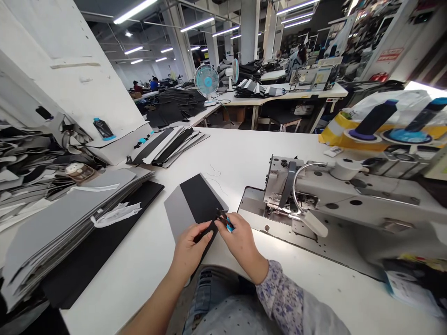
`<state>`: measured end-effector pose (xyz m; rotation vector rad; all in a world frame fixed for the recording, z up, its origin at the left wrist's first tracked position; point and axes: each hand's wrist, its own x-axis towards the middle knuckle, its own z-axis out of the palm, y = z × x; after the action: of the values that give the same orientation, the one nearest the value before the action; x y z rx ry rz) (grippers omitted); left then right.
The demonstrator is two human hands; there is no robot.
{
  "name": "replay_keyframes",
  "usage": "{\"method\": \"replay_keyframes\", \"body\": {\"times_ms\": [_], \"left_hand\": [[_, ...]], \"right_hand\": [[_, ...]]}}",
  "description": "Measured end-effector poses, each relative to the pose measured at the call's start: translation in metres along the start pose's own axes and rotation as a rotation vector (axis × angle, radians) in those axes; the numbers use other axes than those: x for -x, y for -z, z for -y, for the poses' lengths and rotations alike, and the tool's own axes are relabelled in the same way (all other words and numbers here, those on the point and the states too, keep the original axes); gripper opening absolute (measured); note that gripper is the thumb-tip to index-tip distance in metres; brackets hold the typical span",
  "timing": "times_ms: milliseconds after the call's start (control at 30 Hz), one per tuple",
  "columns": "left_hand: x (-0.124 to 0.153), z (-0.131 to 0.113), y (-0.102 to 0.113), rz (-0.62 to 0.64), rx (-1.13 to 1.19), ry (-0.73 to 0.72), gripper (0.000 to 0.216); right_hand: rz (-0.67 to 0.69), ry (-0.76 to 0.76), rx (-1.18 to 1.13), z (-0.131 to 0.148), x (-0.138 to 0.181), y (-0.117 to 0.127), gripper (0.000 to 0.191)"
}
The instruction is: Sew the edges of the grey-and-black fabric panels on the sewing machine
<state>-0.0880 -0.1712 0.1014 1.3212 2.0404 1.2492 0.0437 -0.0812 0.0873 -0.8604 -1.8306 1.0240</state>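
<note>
A long fabric piece (195, 202), black on the right and grey on the left, lies on the white table (244, 149) and hangs over its near edge. My left hand (190, 246) pinches the near end of the black part. My right hand (237, 239) is closed on small thread snips with a blue handle (226, 222), their tips touching the fabric right beside my left thumb. A loose thread lies on the table just beyond the piece.
An industrial sewing machine (335, 195) stands to the right. Stacks of grey and black cut pieces (63, 218) fill the left side, more (167, 146) farther back. Thread cones (373, 121) sit behind the machine. A blue fan (206, 83) and other workstations lie beyond.
</note>
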Motion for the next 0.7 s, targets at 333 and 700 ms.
{"method": "replay_keyframes", "body": {"times_ms": [333,700], "left_hand": [[0.003,0.019,-0.032,0.176,-0.498,-0.431,0.033],[-0.012,0.032,-0.087,0.353,-0.731,-0.958,0.047]], "right_hand": [[0.542,-0.187,0.03,-0.038,0.043,0.11,0.023],[-0.036,-0.407,0.677,-0.106,0.109,0.186,0.037]]}}
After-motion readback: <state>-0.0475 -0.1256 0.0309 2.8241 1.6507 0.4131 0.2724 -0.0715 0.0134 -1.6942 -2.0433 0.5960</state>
